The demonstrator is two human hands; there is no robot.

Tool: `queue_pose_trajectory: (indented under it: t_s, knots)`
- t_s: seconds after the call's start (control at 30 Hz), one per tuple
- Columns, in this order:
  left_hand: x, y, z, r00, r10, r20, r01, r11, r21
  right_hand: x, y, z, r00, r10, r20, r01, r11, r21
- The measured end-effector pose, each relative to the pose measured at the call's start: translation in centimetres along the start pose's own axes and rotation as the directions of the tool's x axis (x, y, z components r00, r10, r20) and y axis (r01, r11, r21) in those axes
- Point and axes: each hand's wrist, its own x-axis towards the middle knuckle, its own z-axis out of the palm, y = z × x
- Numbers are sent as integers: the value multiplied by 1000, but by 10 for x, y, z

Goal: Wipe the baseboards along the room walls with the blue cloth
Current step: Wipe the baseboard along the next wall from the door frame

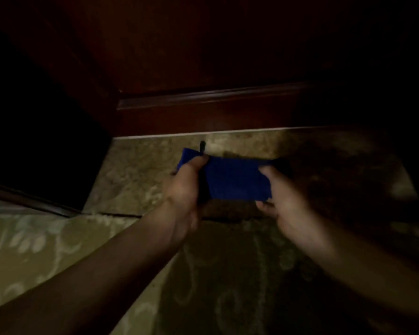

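Note:
The blue cloth (235, 178) is stretched flat between both hands, above the stone floor strip. My left hand (184, 187) grips its left end, with the thumb on top of the fabric. My right hand (279, 201) pinches the right end, fingers curled under the lower edge. A dark wooden baseboard (203, 112) with a moulded top edge runs along the wall just beyond the cloth, a short gap away from it. The scene is dim and slightly blurred.
A marbled stone floor strip (136, 172) lies between the baseboard and a patterned greenish carpet (46, 243). A dark wooden panel (87, 68) meets the baseboard at a corner on the left. The right side is in deep shadow.

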Motion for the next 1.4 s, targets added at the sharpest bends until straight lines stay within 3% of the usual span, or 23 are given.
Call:
queue_pose_trajectory:
  t_s: [0.1, 0.3, 0.43, 0.5, 0.6, 0.73, 0.87, 1.07, 1.17, 1.3, 1.4]
  knots:
    - [10, 6, -33, 997, 58, -55, -55, 996, 64, -9, 7, 31, 1000, 7, -5, -7, 1000, -2]
    - [19, 9, -98, 998, 47, -52, -49, 998, -27, -25, 32, 72, 988, -19, 154, 36, 994, -104]
    - [19, 25, -127, 996, 69, -61, -74, 994, -75, -42, 37, 98, 983, -43, 180, 69, 988, -140]
    - [17, 33, -136, 995, 74, -62, -81, 989, -121, -56, 39, 113, 984, -24, 179, 37, 997, -68]
    - [13, 44, -154, 992, 62, -106, -82, 977, -197, -81, 34, 135, 985, 70, 156, -99, 978, 186]
    - [7, 65, -186, 980, 33, -194, -97, 940, -328, -98, 44, 178, 976, -14, 220, 33, 996, -82]
    - [-7, 71, -225, 966, -20, -259, -113, 865, -490, -125, 57, 227, 984, -81, 157, 119, 959, -256]
    - [7, 40, -317, 931, -181, -316, -45, 804, -593, -134, 112, 277, 970, 61, 237, 55, 890, -452]
    - [25, 26, -358, 935, -211, -286, -3, 800, -600, -128, 149, 302, 960, 147, 239, -19, 883, -469]
    - [63, 24, -409, 930, -218, -295, 11, 821, -571, -103, 194, 337, 937, 280, 207, -204, 923, -327]
    - [79, 20, -431, 921, -215, -324, -2, 831, -557, -81, 210, 366, 929, 289, 230, -207, 924, -323]
